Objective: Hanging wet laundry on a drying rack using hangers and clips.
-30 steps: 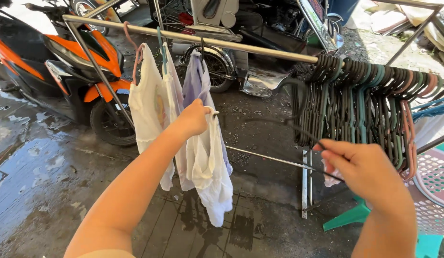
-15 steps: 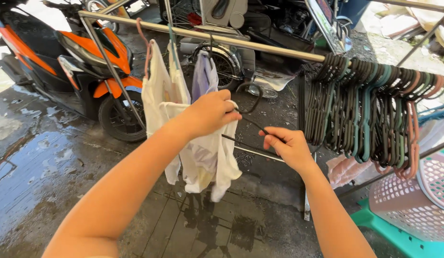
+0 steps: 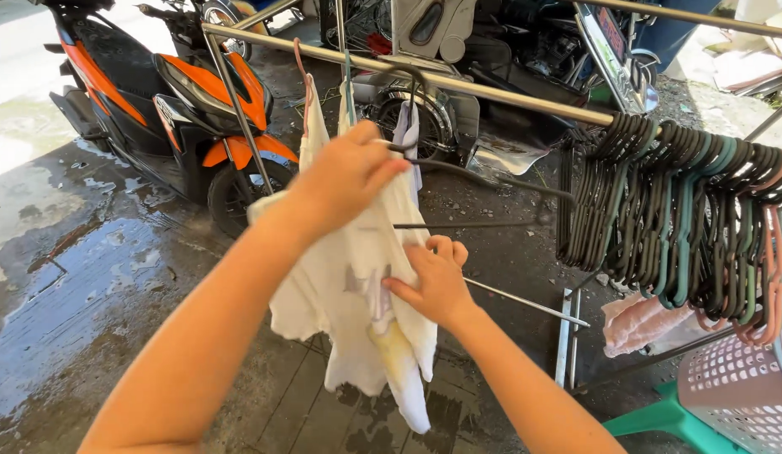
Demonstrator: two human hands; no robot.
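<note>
My left hand (image 3: 349,176) is closed around the neck of a dark clothes hanger (image 3: 483,181), just under its hook, at the top of a white garment (image 3: 349,286). The garment hangs down from that hand, wet-looking, with a yellowish patch near its lower end. My right hand (image 3: 437,282) grips the cloth lower down, at the garment's right side. The hanger's bar sticks out to the right, bare. Both hands are just below the metal rail (image 3: 509,91), where two other pale garments (image 3: 314,126) hang.
A thick bunch of dark, green and pink hangers (image 3: 685,219) hangs on the rail at right. Below it lie a pink cloth (image 3: 639,324), a pink laundry basket (image 3: 744,387) and a green stool (image 3: 652,416). An orange scooter (image 3: 181,101) stands behind at left on wet ground.
My right hand let go of the hanger and dropped to grip the white garment. My left hand now holds hanger and garment together, lifted closer to the rail.
</note>
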